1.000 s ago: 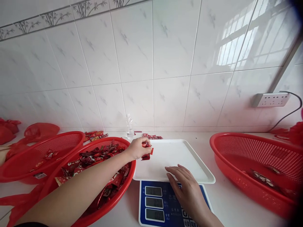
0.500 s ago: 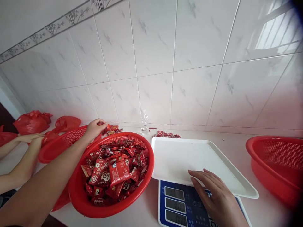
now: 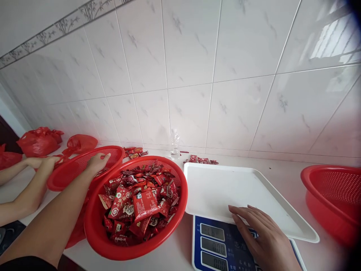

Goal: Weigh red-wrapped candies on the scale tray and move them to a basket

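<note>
My left hand is over the red basket at the left, thumb stretched out and apart. Its other fingers point down into that basket and are mostly hidden; a few wrapped packets lie just under them. Closer to me, a second red basket is heaped with red candy packets. On the right, my right hand is open, holding nothing, its fingers extended over the near edge of the white tray. That tray sits on a blue scale with several displays, partly covered by my hand.
Small candy piles and more packets lie along the tiled wall. A clear plastic bottle stands between them. At the right is another red basket. Red plastic bags and a co-worker's arms are at the far left.
My left hand has moved from the candy pile by the wall, left and toward me, over the left basket. My right hand stays at the tray's edge. The view has shifted slightly.
</note>
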{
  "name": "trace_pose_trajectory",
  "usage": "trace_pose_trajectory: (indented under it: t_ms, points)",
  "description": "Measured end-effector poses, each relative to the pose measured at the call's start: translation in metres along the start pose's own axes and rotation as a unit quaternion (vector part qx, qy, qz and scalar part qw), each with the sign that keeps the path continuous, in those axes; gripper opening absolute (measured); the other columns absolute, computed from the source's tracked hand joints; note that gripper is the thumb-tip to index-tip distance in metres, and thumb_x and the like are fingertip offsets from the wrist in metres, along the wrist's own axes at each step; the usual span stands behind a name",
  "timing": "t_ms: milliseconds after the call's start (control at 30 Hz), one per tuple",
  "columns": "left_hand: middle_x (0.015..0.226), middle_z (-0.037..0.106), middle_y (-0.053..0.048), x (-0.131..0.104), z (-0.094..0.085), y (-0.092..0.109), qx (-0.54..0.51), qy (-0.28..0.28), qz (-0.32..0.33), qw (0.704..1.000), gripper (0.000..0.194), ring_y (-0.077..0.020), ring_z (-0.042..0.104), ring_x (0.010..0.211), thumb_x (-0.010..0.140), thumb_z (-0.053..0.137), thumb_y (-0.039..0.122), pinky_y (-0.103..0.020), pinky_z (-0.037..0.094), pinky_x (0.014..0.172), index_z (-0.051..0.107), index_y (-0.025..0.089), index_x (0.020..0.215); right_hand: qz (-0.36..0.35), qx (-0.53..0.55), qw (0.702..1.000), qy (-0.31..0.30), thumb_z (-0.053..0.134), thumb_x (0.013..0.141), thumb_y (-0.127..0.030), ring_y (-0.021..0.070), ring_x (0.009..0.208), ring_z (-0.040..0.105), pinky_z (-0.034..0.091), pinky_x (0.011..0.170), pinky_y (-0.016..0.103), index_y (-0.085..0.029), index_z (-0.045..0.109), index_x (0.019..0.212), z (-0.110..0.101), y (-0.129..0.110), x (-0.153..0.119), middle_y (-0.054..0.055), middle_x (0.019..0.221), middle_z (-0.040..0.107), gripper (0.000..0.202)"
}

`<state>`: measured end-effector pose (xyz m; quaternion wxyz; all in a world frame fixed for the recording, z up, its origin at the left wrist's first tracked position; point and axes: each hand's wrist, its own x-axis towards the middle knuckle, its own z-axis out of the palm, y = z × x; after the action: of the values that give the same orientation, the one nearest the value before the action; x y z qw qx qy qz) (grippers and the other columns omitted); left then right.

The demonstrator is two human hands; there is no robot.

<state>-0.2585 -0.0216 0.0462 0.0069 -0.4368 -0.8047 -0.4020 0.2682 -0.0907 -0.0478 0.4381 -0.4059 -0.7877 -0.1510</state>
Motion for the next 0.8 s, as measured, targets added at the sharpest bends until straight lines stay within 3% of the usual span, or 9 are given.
trace_pose_trajectory:
  t_ms: [133, 200, 267, 333, 367, 400, 467, 600, 800]
  points:
    - [0.087, 0.068, -0.012, -0.018, 0.016, 0.039, 0.018, -0.035, 0.051, 0.998, 0.013, -0.0351, 0.06, 0.093, 0.07, 0.064, 0.03, -0.042, 0.043, 0.078, 0.06, 0.018, 0.07, -0.002, 0.009, 1.0, 0.007, 0.042, 0.093, -0.037, 0.0204, 0.075, 0.07, 0.056, 0.074, 0.036, -0.024, 0.064, 0.094, -0.002, -0.001, 0.002, 0.001, 0.078, 0.073, 0.025]
    - [0.092, 0.069, -0.01, -0.041, 0.028, 0.065, -0.003, -0.12, 0.112, 0.986, 0.015, -0.032, 0.061, 0.093, 0.073, 0.06, 0.031, -0.04, 0.044, 0.08, 0.063, 0.017, 0.078, -0.003, 0.019, 1.0, 0.012, 0.043, 0.092, -0.036, 0.0199, 0.074, 0.07, 0.055, 0.074, 0.036, -0.024, 0.064, 0.094, -0.003, -0.002, 0.003, 0.001, 0.078, 0.073, 0.023]
    - [0.097, 0.069, -0.01, -0.072, 0.041, 0.091, -0.005, -0.288, 0.203, 0.936, 0.023, -0.0295, 0.061, 0.094, 0.079, 0.053, 0.036, -0.039, 0.044, 0.083, 0.064, 0.017, 0.087, -0.001, 0.027, 1.0, 0.012, 0.043, 0.092, -0.035, 0.0197, 0.074, 0.07, 0.055, 0.074, 0.036, -0.025, 0.063, 0.093, -0.004, -0.003, 0.004, 0.001, 0.079, 0.073, 0.022]
    - [0.094, 0.07, -0.005, -0.106, 0.054, 0.112, 0.001, -0.389, 0.242, 0.889, 0.023, -0.024, 0.064, 0.09, 0.076, 0.057, 0.037, -0.033, 0.047, 0.08, 0.065, 0.02, 0.089, 0.003, 0.03, 0.999, 0.011, 0.043, 0.093, -0.034, 0.0193, 0.074, 0.07, 0.055, 0.074, 0.036, -0.025, 0.063, 0.093, -0.004, -0.003, 0.004, 0.001, 0.079, 0.073, 0.022]
    - [0.097, 0.069, -0.005, -0.122, 0.06, 0.121, 0.045, -0.457, 0.266, 0.848, 0.025, -0.0241, 0.064, 0.091, 0.074, 0.059, 0.037, -0.033, 0.048, 0.08, 0.065, 0.021, 0.092, 0.005, 0.031, 0.999, 0.01, 0.043, 0.093, -0.034, 0.0191, 0.074, 0.07, 0.055, 0.074, 0.036, -0.025, 0.063, 0.093, -0.004, -0.003, 0.004, 0.001, 0.079, 0.073, 0.022]
    - [0.102, 0.068, -0.006, -0.136, 0.066, 0.127, 0.085, -0.486, 0.29, 0.82, 0.029, -0.0251, 0.063, 0.094, 0.071, 0.062, 0.036, -0.034, 0.047, 0.082, 0.064, 0.021, 0.095, 0.006, 0.032, 0.999, 0.01, 0.042, 0.093, -0.033, 0.0189, 0.073, 0.07, 0.055, 0.074, 0.036, -0.024, 0.063, 0.093, -0.004, -0.003, 0.004, 0.001, 0.079, 0.073, 0.022]
    - [0.109, 0.065, -0.009, -0.156, 0.075, 0.137, 0.157, -0.497, 0.332, 0.786, 0.034, -0.0283, 0.059, 0.102, 0.067, 0.064, 0.032, -0.037, 0.046, 0.088, 0.063, 0.019, 0.099, 0.008, 0.035, 0.999, 0.008, 0.042, 0.093, -0.032, 0.0188, 0.073, 0.07, 0.054, 0.074, 0.036, -0.024, 0.062, 0.093, -0.004, -0.003, 0.003, 0.001, 0.079, 0.073, 0.021]
    - [0.101, 0.069, -0.01, -0.168, 0.088, 0.143, 0.211, -0.496, 0.359, 0.762, 0.024, -0.028, 0.062, 0.095, 0.065, 0.061, 0.019, -0.034, 0.048, 0.083, 0.064, 0.02, 0.089, 0.012, 0.035, 0.999, -0.004, 0.042, 0.094, -0.031, 0.0188, 0.072, 0.069, 0.054, 0.074, 0.036, -0.023, 0.062, 0.093, -0.004, -0.004, 0.002, 0.001, 0.079, 0.073, 0.022]
    - [0.085, 0.07, -0.006, -0.149, 0.08, 0.145, 0.213, -0.467, 0.318, 0.797, 0.021, -0.0208, 0.065, 0.073, 0.078, 0.046, 0.015, -0.027, 0.047, 0.065, 0.064, 0.02, 0.086, 0.016, 0.038, 0.999, -0.002, 0.04, 0.094, -0.029, 0.0185, 0.071, 0.069, 0.053, 0.074, 0.037, -0.022, 0.062, 0.092, -0.005, -0.006, 0.003, 0.001, 0.077, 0.073, 0.023]
